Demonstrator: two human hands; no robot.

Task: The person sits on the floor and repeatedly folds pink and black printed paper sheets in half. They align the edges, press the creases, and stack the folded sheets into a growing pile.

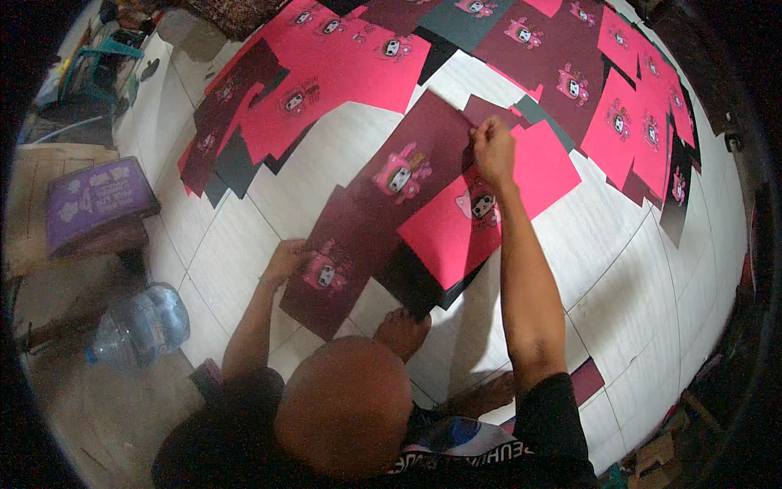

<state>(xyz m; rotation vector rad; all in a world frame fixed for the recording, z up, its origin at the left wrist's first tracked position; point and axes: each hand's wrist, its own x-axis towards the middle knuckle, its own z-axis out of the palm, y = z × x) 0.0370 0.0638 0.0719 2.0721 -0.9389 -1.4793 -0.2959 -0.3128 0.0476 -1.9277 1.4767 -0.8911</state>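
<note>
My left hand (286, 261) grips the near left edge of a maroon fabric panel (360, 211) printed with pink cartoon characters. At the panel's far right corner is my right hand (493, 150), its fingers closed on the edge. A bright pink panel (427, 247) with one similar print lies below my right forearm, partly hidden by it. Black pieces (412, 278) show under the maroon and pink panels. A smaller maroon piece (489, 110) lies just beyond my right hand.
Overlapping pink panels (379, 67), maroon panels (537, 67) and dark grey pieces (467, 24) cover the far tiled floor (232, 244). At the left are a purple printed box (98, 202) and a large clear plastic bottle (143, 324). My bare foot (403, 333) rests near the black pieces.
</note>
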